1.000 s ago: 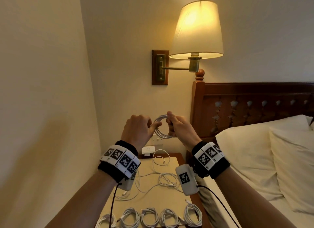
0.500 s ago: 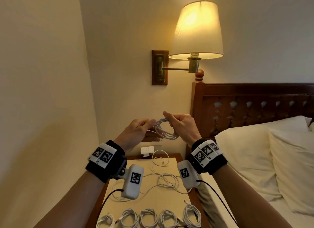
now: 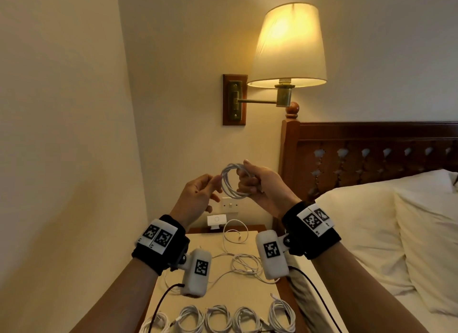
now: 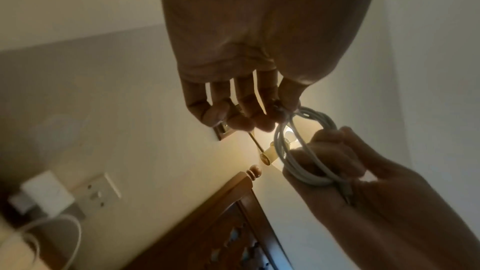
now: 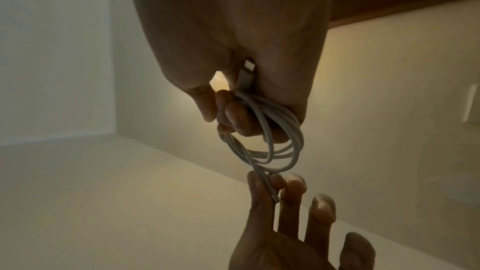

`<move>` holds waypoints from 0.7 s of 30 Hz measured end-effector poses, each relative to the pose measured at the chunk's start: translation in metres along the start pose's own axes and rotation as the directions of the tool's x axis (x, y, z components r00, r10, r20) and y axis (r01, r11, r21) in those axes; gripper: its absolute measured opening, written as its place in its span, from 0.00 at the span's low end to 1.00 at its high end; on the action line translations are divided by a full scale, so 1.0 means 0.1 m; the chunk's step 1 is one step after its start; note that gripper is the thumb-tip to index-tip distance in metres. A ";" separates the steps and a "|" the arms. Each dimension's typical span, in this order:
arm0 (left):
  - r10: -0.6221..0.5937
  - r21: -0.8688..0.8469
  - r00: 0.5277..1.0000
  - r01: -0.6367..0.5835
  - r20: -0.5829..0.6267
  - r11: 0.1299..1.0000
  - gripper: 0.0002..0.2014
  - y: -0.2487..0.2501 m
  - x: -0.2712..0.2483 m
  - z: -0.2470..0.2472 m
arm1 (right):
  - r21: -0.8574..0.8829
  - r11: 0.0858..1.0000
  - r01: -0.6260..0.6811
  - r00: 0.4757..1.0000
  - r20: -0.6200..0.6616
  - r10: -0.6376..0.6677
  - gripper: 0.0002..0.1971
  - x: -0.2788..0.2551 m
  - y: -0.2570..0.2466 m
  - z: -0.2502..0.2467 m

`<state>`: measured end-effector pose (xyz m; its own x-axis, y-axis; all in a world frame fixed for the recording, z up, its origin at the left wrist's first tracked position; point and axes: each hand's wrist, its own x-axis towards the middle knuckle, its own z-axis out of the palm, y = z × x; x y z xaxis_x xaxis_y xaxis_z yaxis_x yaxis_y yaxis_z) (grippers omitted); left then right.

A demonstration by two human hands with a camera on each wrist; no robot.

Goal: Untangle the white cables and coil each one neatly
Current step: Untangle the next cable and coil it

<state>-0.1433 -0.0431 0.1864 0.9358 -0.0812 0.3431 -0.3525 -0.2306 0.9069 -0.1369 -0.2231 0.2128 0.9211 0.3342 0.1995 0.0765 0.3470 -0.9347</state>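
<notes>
Above the bedside table (image 3: 247,290), below and left of the wall lamp (image 3: 288,47), you hold item one: a white cable coil (image 3: 233,184), several turns, lifted clear of the table. Your right hand (image 3: 262,186) grips the coil's right side, fingers curled round the bundled turns, one plug tucked against the palm. Your left hand (image 3: 198,196) pinches the free tail end (image 5: 267,184) between thumb and forefinger at the coil's left edge, other fingers loose. Orientation: the ring stands roughly upright, its open face turned toward you and the lamp wall, slightly taller than wide, so its long axis runs near vertical; the tail points away from the ring toward your left palm. Risks, judged: loosen the right grip and the springy turns likely fan out; pull the tail hard and the ring may shrink or twist; leave the tail untucked and the coil could unwind once set down. Below on the table: loose tangled cables (image 3: 244,260), and a row of finished coils (image 3: 223,320) at the near edge.
</notes>
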 end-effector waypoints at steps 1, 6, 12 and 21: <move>-0.023 -0.050 1.000 0.023 0.000 0.998 0.16 -0.01 -0.02 0.02 | 0.017 1.000 0.021 0.999 -0.024 -0.020 0.14 0.00 0.02 0.02; -0.133 -0.300 0.990 0.114 -0.041 0.947 0.15 -0.01 -0.05 0.12 | 0.124 0.992 0.026 0.995 -0.097 -0.014 0.12 -0.02 0.11 0.03; -0.202 -0.554 0.979 0.157 -0.021 0.818 0.13 0.03 -0.07 0.10 | -0.005 0.999 0.044 0.996 -0.078 -0.044 0.14 -0.02 0.19 -0.05; -0.220 -0.572 0.975 0.201 0.037 0.795 0.07 0.07 -0.07 0.03 | -0.432 0.897 0.096 0.995 0.008 -0.103 0.19 -0.08 0.19 -0.29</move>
<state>-0.1524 -0.0468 0.1894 0.9900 -0.0640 0.1255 -0.0949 0.3553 0.9299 -0.1320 -0.2447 0.1846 0.9054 0.3035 0.2969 0.3221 -0.0355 -0.9460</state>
